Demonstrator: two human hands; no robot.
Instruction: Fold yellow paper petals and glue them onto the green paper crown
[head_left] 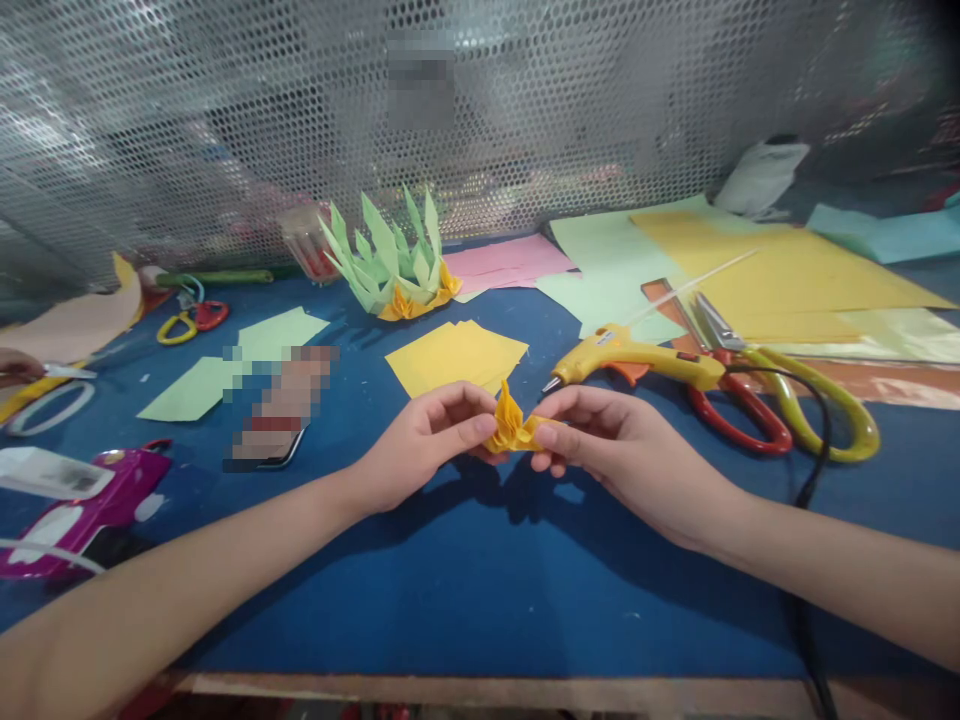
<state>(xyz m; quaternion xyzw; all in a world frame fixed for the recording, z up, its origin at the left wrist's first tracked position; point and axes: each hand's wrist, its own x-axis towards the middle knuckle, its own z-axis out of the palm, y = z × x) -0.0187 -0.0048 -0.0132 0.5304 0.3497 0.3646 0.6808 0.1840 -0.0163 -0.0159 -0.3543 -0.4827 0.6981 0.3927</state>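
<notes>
Head view: the left hand [420,430] and the right hand [630,440] hold a small folded yellow paper piece [511,425] between them, seemingly just above the blue desk [450,600] and in front of some yellow sheets [454,355]. The fingers of each hand are pinched on it, left on one side, right on the other, with a pointed tip standing up in the gap. Since both grips bear on thin, creased paper, uneven pulling could tear a fold or spring it open, while squeezing too hard could flatten that tip. The likelier hurt comes from the yellow glue gun [630,355]: it lies just behind the right hand with its metal nozzle [553,384] near those fingers, so a small backward move could bring skin or paper against it. Whether it is hot cannot be told. Its black cord [814,480] passes over the scissors [716,322] and beneath the right forearm, then toward the near edge, so a snag there could drag the gun round. Farther back, the green and yellow paper model [390,265] stands with slender upright points, which a careless reach might bend.
</notes>
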